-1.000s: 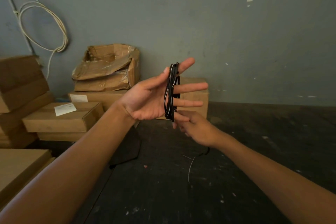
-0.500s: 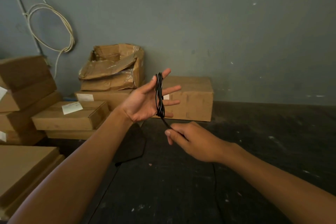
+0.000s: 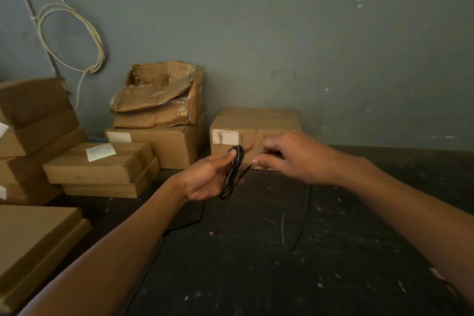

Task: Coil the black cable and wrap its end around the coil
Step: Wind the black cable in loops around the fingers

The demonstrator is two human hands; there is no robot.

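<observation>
A thin black cable coil is looped around my left hand, which is held out flat with the palm up at mid-frame. Its loops run from the fingertips down to the heel of the palm. One strand leads from the coil to my right hand, which pinches it just to the right of the coil. The loose tail of the black cable hangs down from under my right hand onto the dark floor.
Cardboard boxes are stacked on the left, with a crushed open box behind them. A sealed box stands against the grey wall just behind my hands. A white cable loop hangs on the wall.
My left hand has dropped lower and tipped flatter. My right hand has risen from below the coil to its right side, carrying the strand up and over.
</observation>
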